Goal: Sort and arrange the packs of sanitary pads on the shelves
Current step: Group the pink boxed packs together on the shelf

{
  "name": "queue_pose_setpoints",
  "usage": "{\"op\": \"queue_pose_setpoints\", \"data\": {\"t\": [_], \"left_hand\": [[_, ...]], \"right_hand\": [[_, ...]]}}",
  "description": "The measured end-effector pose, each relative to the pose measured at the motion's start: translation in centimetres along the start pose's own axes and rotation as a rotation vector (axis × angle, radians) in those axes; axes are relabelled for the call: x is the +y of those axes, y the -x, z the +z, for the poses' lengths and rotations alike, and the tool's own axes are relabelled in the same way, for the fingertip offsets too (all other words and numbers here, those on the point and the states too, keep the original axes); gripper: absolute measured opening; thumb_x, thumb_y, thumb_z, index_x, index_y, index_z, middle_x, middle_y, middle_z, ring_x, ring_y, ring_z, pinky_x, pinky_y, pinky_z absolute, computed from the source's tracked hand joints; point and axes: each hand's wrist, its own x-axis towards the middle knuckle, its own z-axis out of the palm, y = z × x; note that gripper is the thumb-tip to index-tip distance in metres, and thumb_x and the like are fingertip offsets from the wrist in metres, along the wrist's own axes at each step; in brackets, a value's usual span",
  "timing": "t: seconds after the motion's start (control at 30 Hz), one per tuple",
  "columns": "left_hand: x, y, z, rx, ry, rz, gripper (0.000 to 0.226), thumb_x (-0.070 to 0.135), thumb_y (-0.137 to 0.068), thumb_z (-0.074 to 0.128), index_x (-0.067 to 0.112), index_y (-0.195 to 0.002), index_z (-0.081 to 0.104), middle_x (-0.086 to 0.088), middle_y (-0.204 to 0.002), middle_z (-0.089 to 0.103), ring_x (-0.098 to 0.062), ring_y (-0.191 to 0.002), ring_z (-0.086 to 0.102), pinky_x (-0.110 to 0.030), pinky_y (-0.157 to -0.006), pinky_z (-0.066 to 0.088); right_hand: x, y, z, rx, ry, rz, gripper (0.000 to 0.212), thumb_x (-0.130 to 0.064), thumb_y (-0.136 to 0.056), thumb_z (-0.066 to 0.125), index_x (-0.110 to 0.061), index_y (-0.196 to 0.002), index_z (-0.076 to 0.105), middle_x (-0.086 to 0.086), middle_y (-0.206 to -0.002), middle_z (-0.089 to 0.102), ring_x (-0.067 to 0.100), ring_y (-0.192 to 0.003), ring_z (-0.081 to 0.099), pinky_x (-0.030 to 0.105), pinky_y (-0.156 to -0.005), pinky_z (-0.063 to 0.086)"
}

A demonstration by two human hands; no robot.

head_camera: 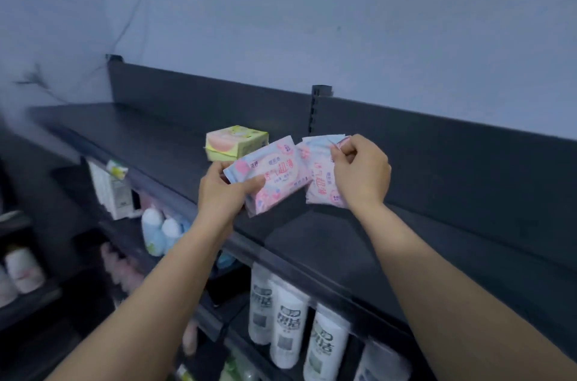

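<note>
— Well, the left hand [223, 193] pinched a pink pad pack [274, 180] by its near end, thumb on top, the pack tilted over the black top shelf [150, 131].
— And the right hand [359, 174]?
— Fingers curled round a second pink pack [317, 180], held on end, just beside the first.
— Further back?
— A yellow-green pack [235, 143] sat on that shelf, just behind the tilted one. White bottles [288, 318] stood on the shelf below.

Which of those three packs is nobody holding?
The yellow-green pack, resting on the top shelf. The left hand grips one pink pack; the right hand grips the other pink pack.
</note>
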Motion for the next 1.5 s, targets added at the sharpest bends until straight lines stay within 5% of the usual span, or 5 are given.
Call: {"op": "queue_pose_setpoints", "data": {"t": [0.53,0.83,1.13,1.33,1.5], "left_hand": [[4.6,-8.2,-35.5,0.508,-0.061,0.118,0.036,0.006,-0.075,0.080,0.023,-0.093,0.054,-0.005,-0.105,0.069,-0.025,-0.094,0.068,-0.033,-0.062,0.054],[6.9,-11.5,-50.0,0.772,-0.157,0.171,0.038,0.004,-0.078,0.077,0.015,-0.105,0.055,-0.002,-0.104,0.066,-0.021,-0.096,0.065,-0.043,-0.084,0.057],[8.4,-19.3,-62.2,0.999,-0.184,0.262,0.035,0.011,-0.075,0.080,0.024,-0.094,0.055,-0.005,-0.107,0.065,-0.025,-0.097,0.067,-0.047,-0.082,0.057],[10.8,-24.6,-70.1,1.149,-0.238,0.253,0.057,0.046,-0.042,0.086,0.033,-0.089,0.056,-0.009,-0.115,0.062,-0.028,-0.094,0.068,-0.050,-0.080,0.058],[12.9,-27.6,-73.8,1.220,-0.294,0.256,0.041,0.031,-0.061,0.084,0.030,-0.084,0.050,-0.012,-0.115,0.061,-0.030,-0.094,0.067,-0.049,-0.080,0.058]], "right_hand": [[-27.9,9.6,26.3,-0.248,-0.413,-0.209,0.025,-0.023,-0.087,0.066,-0.021,-0.069,0.050,-0.010,-0.073,0.053,0.015,-0.069,0.048,0.029,-0.056,0.026],[-40.7,13.4,38.6,-0.413,-0.580,-0.334,0.022,-0.025,-0.089,0.066,-0.021,-0.072,0.053,-0.011,-0.080,0.058,0.013,-0.074,0.052,0.027,-0.062,0.030],[-51.2,13.3,51.9,-0.554,-0.744,-0.464,0.021,-0.028,-0.091,0.065,-0.013,-0.078,0.062,-0.009,-0.082,0.062,0.012,-0.072,0.052,0.021,-0.055,0.032],[-58.9,12.0,59.3,-0.650,-0.828,-0.402,0.024,-0.031,-0.091,0.062,-0.012,-0.076,0.059,-0.009,-0.076,0.062,0.016,-0.074,0.056,0.027,-0.063,0.040],[-63.5,12.3,64.1,-0.770,-0.902,-0.256,0.024,-0.027,-0.089,0.064,-0.011,-0.072,0.058,-0.012,-0.068,0.057,0.011,-0.069,0.053,0.022,-0.058,0.037]]}}
